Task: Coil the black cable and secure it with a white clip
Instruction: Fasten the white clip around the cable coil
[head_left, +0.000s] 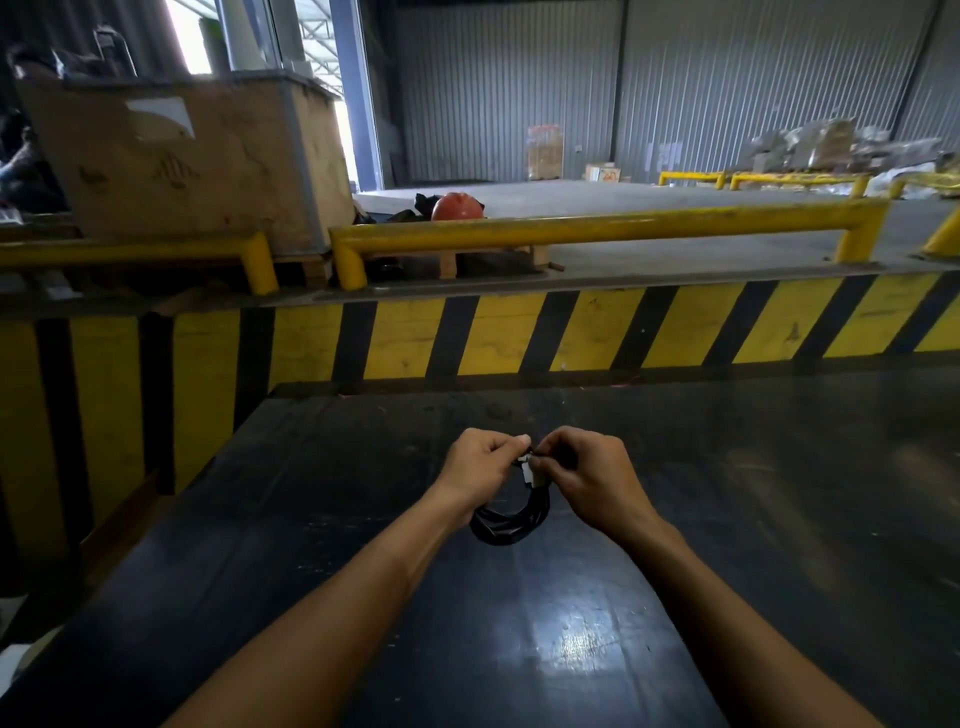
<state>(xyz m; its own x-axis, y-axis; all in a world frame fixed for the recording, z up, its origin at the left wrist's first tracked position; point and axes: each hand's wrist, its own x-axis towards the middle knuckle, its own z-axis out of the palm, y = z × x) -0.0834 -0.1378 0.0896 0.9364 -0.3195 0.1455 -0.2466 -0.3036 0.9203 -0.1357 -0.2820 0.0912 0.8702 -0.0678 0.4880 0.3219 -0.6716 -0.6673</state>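
Black coiled cable pinched by both hands at white clip.

The black cable is wound into a small, tight coil of several glossy loops. The coil hangs between the two hands, its lower arc drooping below them and nearer the wrists, its top gathered up at the fingertips. The white clip is a small pale piece sitting at the top of the coil, right where the thumbs and forefingers of both hands meet. Whether the clip is fully closed around the loops cannot be told.
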